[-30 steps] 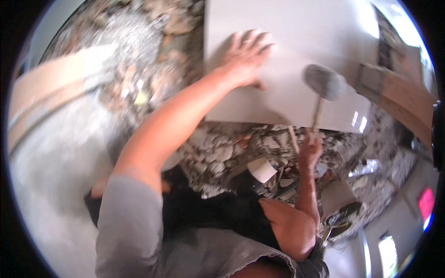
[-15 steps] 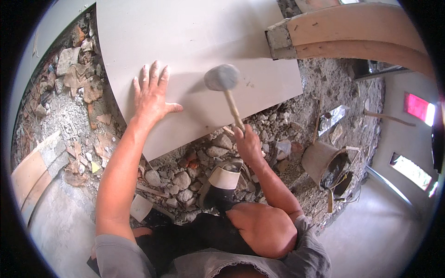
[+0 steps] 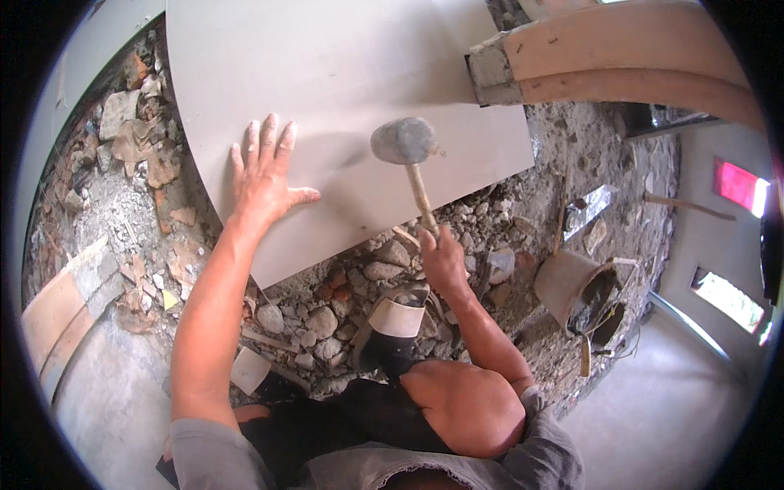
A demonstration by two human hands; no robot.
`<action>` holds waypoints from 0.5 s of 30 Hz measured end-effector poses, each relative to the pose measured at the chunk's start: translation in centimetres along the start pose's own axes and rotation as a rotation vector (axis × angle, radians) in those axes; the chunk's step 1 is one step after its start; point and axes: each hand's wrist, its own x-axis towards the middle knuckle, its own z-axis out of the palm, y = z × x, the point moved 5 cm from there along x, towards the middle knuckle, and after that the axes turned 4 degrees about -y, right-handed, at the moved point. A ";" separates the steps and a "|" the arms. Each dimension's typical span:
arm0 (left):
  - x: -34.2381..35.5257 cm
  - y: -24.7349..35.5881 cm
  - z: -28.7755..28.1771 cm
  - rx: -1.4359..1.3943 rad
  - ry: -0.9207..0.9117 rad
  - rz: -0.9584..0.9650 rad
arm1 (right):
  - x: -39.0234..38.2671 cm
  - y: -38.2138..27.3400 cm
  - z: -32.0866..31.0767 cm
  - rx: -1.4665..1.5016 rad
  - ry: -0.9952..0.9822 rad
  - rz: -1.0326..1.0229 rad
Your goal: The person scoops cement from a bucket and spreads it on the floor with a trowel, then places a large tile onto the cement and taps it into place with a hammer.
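A large pale grey tile (image 3: 359, 73) lies over the rubble in front of me. My left hand (image 3: 263, 184) rests flat on its left part, fingers spread and dusty at the tips. My right hand (image 3: 443, 260) is wrapped round the wooden handle of a rubber mallet (image 3: 403, 140). The grey mallet head hangs above the tile, to the right of my left hand, with its shadow on the surface. The handle slopes down from the head to my fist, just past the tile's near edge.
Loose stones (image 3: 322, 322) and broken brick lie round my boots (image 3: 396, 318). Two buckets (image 3: 563, 286) stand on the right. A column (image 3: 629, 61) reaches in at the upper right; another pillar (image 3: 57, 306) is at the lower left. Smooth floor (image 3: 653, 416) spreads at the lower right.
The mallet head has shifted slightly to the right, and my right hand has moved a little right and down with it. My left hand stays almost in place on the tile.
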 end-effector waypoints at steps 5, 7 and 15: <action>-0.4 -4.2 0.1 -0.001 0.133 0.153 | -0.2 0.6 1.1 -0.219 0.017 0.033; -0.8 -7.5 -0.8 0.102 0.230 0.068 | -0.4 0.4 1.4 0.070 -0.004 0.013; -1.3 -9.8 -0.4 0.050 0.141 -0.012 | -2.0 -2.6 3.5 0.315 -0.159 -0.027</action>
